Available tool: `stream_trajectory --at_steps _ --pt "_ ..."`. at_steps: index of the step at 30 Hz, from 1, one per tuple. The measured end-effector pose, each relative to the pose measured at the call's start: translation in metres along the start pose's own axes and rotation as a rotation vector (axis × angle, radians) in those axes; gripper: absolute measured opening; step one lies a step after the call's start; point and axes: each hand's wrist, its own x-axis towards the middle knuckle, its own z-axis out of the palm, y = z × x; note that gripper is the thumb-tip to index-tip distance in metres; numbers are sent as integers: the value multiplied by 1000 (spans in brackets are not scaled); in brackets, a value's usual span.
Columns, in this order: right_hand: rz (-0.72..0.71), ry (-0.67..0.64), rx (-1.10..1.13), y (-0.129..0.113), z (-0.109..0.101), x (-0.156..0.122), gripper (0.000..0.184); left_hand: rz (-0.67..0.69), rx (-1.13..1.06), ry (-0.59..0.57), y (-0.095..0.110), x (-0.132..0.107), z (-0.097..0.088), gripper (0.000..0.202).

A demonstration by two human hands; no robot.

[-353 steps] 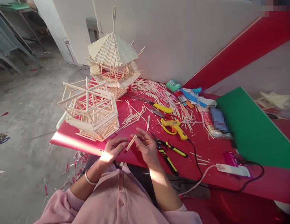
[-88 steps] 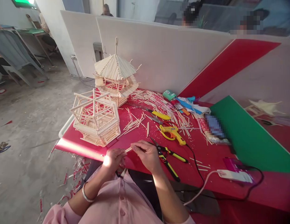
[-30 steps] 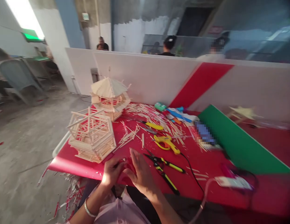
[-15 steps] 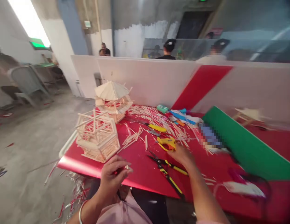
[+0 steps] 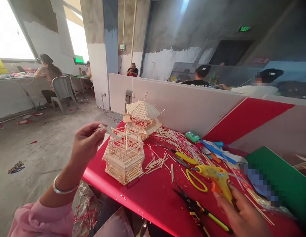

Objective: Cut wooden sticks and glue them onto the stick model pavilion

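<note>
"How are the arms posed?"

"From my remote seat I see the left hand (image 5: 86,141) raised on the left of the frame (image 5: 125,161), about level with its top. The forearm climbs from below, a bangle (image 5: 64,187) at the wrist. The right hand (image 5: 243,210) is low, well to the frame's right."

"What do they hold?"

"The left is nearly closed, thumb and fingertips pinching one end of a pale stick (image 5: 113,133); the other end points toward the frame's upper beams. The right is wrapped around the handle of a yellow glue gun (image 5: 213,171), nozzle aimed toward the frame."

"And the frame itself?"

"On the red table (image 5: 153,194), with the roofed pavilion (image 5: 143,112) just behind it and loose sticks (image 5: 157,163) to its right."

"What can't you make out?"

"Whether the stick touches the frame or only passes in front. The right hand is blurred, cut off near the wrist, and hides part of the glue gun's handle. I can't tell whether the glue gun touches the table."
</note>
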Motion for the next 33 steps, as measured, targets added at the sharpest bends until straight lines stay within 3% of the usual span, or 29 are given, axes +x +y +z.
stream_trajectory --at_steps 3,6,9,11,15,33 --pt "-313 -6 4 -67 25 -11 62 4 -24 6 -11 32 1 15" --pt "-529 162 -130 -123 62 3 60 -52 -18 -17 -24 49 2 17" --pt "-755 356 -292 -159 98 28 57 -107 10 -60 -32 53 2 17" --pt "-895 419 -386 -172 115 44 50 -138 23 -88 -34 53 1 17" --pt "-1024 405 -491 -185 130 59 44 -174 58 -137 -36 55 0 19" --pt "-1112 452 -522 -188 140 63 35 -239 119 -214 -50 65 15 20"
